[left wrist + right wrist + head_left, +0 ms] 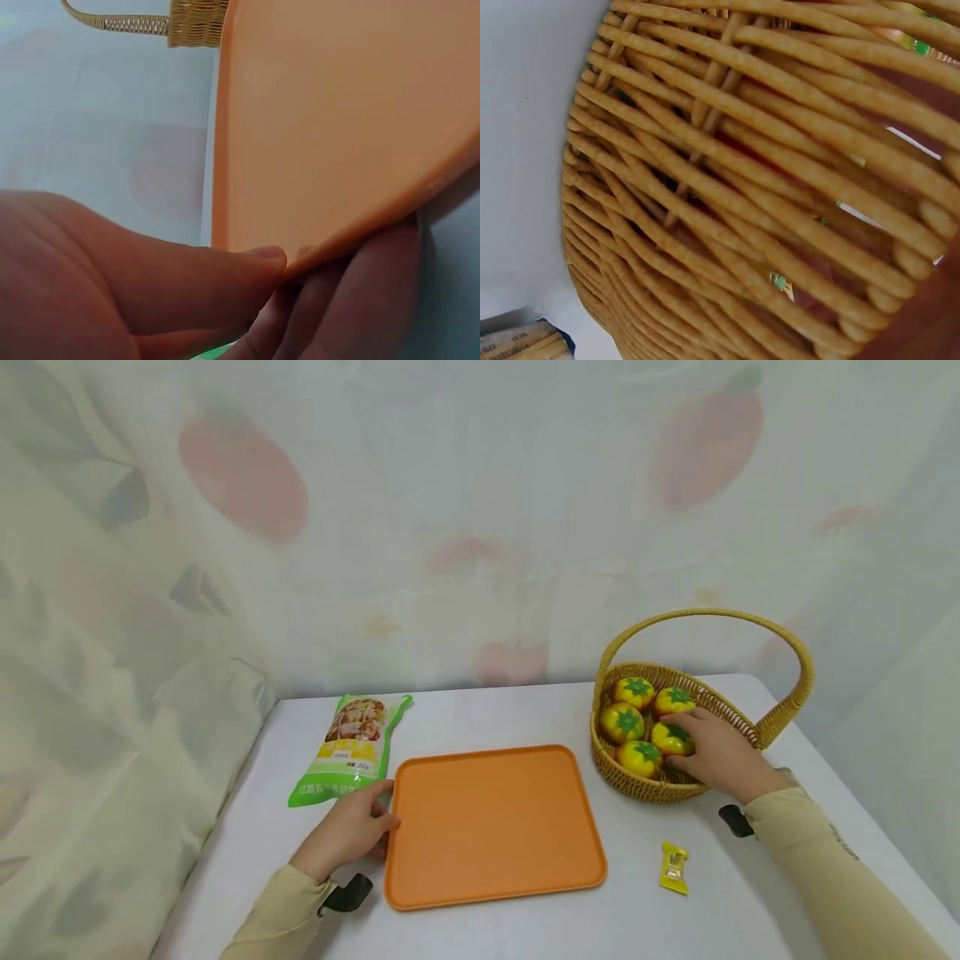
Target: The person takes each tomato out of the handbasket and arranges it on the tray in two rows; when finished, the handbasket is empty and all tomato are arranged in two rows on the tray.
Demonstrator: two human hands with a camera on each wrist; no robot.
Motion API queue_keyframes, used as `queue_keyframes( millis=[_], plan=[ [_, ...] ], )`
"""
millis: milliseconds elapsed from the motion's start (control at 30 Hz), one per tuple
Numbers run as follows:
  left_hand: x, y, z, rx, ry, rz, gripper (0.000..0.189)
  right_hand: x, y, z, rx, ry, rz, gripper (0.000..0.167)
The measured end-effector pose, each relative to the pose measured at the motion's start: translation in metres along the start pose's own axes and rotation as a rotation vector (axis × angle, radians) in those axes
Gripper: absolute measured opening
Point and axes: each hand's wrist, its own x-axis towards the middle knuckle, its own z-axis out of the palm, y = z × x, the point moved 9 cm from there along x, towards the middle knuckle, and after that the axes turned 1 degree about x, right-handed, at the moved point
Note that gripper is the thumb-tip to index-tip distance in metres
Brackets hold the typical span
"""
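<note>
My left hand [347, 832] holds the left edge of an orange tray [495, 831] lying on the white table. In the left wrist view, the thumb [217, 281] lies on the tray's rim and the other fingers are under it. My right hand [722, 758] reaches into a wicker basket [643, 788] and grips a yellow persimmon-like fruit [672, 739] with a green star-shaped top. Several more of these fruits [622, 722] sit beside it. In the right wrist view, the wicker wall [727, 180] hides most of the hand.
A green and yellow food bag [348, 747] lies behind my left hand. Nearer me, below the basket, is a small yellow wrapped candy [674, 867]. The basket's tall handle [705, 612] arches above the fruit. A patterned curtain [450, 527] hangs behind the table.
</note>
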Motion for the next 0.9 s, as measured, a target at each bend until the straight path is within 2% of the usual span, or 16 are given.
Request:
queue_keyframes(
  millis=[333, 500, 700, 900],
  plan=[
    [0.002, -0.004, 0.003, -0.015, -0.03, 0.015, 0.071, -0.002, 0.002, -0.007, 0.03, 0.011, -0.002, 0.064],
    [0.001, -0.004, 0.003, -0.021, -0.043, 0.02, 0.072, -0.004, -0.006, -0.017, 0.031, 0.03, 0.0, 0.065],
    [0.001, -0.004, 0.003, -0.044, -0.049, 0.017, 0.074, -0.009, -0.027, -0.033, 0.05, 0.084, -0.015, 0.066],
    [0.002, -0.004, 0.003, -0.048, -0.053, 0.019, 0.074, -0.016, -0.064, -0.047, 0.128, 0.161, -0.064, 0.062]
  ],
)
